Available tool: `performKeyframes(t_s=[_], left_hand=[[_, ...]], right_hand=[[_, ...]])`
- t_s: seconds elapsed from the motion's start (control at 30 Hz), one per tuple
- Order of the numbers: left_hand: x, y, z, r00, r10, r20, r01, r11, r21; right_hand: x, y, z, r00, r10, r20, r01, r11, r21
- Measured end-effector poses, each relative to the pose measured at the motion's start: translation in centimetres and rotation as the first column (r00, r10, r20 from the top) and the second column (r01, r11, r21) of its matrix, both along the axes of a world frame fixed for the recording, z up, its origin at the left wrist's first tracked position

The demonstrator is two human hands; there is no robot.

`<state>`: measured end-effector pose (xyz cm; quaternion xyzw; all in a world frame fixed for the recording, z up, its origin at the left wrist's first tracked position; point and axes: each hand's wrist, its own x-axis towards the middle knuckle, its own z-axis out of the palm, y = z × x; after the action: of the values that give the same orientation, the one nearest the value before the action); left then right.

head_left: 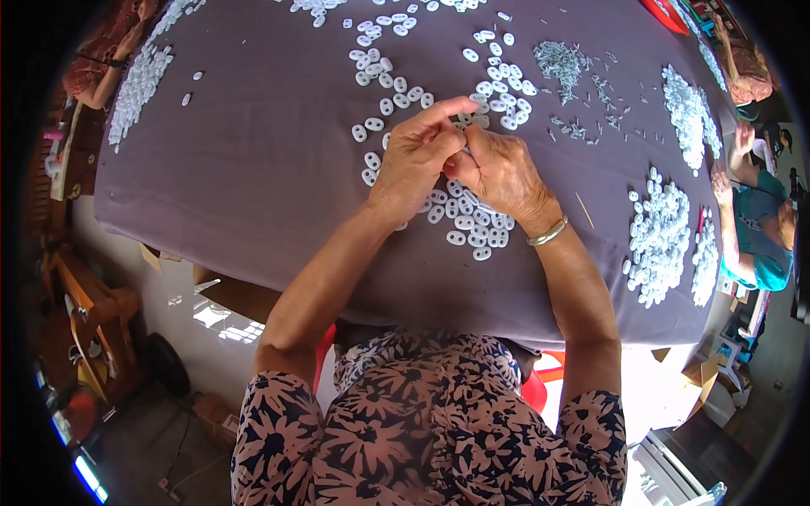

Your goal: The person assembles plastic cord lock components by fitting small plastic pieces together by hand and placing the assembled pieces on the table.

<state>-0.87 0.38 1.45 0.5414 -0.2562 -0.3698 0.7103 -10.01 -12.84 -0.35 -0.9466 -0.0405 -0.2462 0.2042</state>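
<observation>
My left hand [415,162] and my right hand [504,171] meet above the table, fingertips pinched together. Whatever they hold is small and hidden behind the fingers; its kind does not show. The left index finger reaches out over the right fingertips. Below and around the hands lie many white oval pieces with two holes each, a loose cluster of them [481,221] just under my wrists. More white oval pieces [386,80] trail away beyond my left hand, and others [506,84] lie past my right hand.
A dark cloth covers the table [253,143]. Small metal screws [561,69] lie scattered at the far right, with a thin wooden stick [585,210] nearer. Heaps of white pieces [660,240] line the right side, another heap [142,88] the far left. Other people [764,219] sit around the edges.
</observation>
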Motion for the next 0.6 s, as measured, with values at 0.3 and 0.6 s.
performKeyframes(t_s=[0.3, 0.6], left_hand=[[1.0, 0.0, 0.2, 0.996, -0.077, -0.037, 0.077, 0.997, 0.0], [1.6, 0.0, 0.6, 0.989, -0.15, 0.001, 0.15, 0.989, -0.014]], right_hand=[[0.1, -0.1, 0.3, 1.0, 0.016, -0.024, -0.017, 1.0, -0.019], [0.2, -0.4, 1.1, 0.999, -0.016, -0.027, 0.016, 0.999, -0.036]])
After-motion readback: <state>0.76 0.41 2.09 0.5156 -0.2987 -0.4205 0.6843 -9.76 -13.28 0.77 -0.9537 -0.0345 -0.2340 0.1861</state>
